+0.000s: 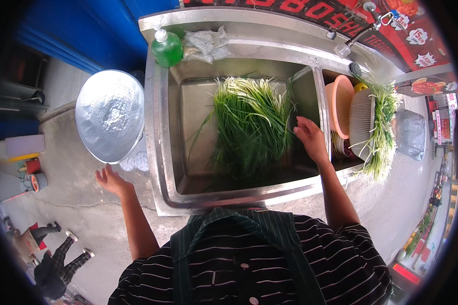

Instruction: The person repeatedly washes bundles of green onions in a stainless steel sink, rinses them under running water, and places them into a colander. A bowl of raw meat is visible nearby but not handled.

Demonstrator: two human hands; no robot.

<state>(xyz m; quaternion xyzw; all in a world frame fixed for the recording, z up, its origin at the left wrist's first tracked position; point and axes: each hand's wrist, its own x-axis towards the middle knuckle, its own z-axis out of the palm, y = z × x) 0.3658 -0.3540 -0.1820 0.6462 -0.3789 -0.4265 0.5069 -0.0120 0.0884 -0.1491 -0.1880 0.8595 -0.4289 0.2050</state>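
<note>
A large heap of green leafy stalks with white ends, likely garlic chives (252, 118), lies in the left basin of a stainless steel sink (198, 126). My right hand (309, 135) is over the basin's right side, just right of the heap, with nothing in it and its fingers apart. To the left of the sink is a round perforated metal colander (110, 114). My left hand (113, 182) is just below the colander's near rim, palm bare and fingers spread; whether a fingertip touches the rim I cannot tell.
A green soap pump bottle (167, 48) and a crumpled mesh cloth (207, 44) sit on the back ledge. The right basin holds a pink plastic basin (339, 106) and a grey basket (360, 122), with more chives (383, 133) along its right. People (57, 263) are at lower left.
</note>
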